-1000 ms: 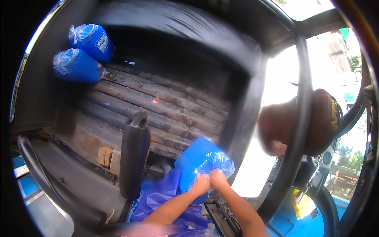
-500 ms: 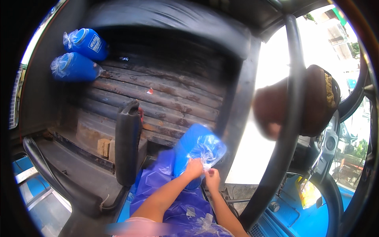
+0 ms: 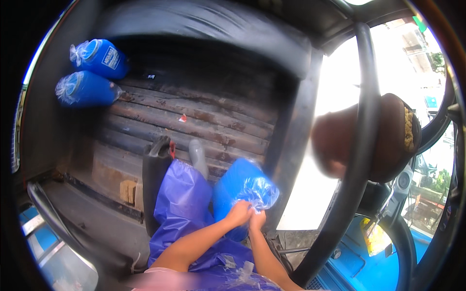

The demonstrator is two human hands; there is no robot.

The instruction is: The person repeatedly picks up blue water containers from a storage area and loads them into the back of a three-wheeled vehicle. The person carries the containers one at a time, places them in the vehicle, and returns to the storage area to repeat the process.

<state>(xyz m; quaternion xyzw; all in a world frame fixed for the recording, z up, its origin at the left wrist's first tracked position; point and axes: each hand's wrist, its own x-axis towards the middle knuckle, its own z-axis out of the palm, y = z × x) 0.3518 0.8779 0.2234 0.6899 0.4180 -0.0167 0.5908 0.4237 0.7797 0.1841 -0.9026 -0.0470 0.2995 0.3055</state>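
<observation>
A blue plastic drum (image 3: 233, 184) stands close in front of me, with a clear plastic bag (image 3: 263, 192) over its top. My left hand (image 3: 240, 213) is closed on the gathered plastic. Right beside it, my right hand (image 3: 257, 220) pinches the same bunch, fingertips almost touching the left hand's. A purple apron (image 3: 182, 194) covers my leg, and a grey boot (image 3: 198, 155) sticks out past it onto the slatted floor. At the far left, two more blue drums (image 3: 104, 60) lie side by side, each with clear plastic bunched over its lid end.
The floor (image 3: 223, 131) has worn slats. A black padded seat back (image 3: 151, 194) rises at my left, beside a wooden block (image 3: 128, 191). A thick black rail (image 3: 361, 121) curves past my right, with a brown padded seat (image 3: 383, 136) behind it. A yellow packet (image 3: 374, 237) sits at lower right.
My left leg in the purple apron has moved forward, and the grey boot has come into view on the slats. Both hands stay on the bag's gathered plastic.
</observation>
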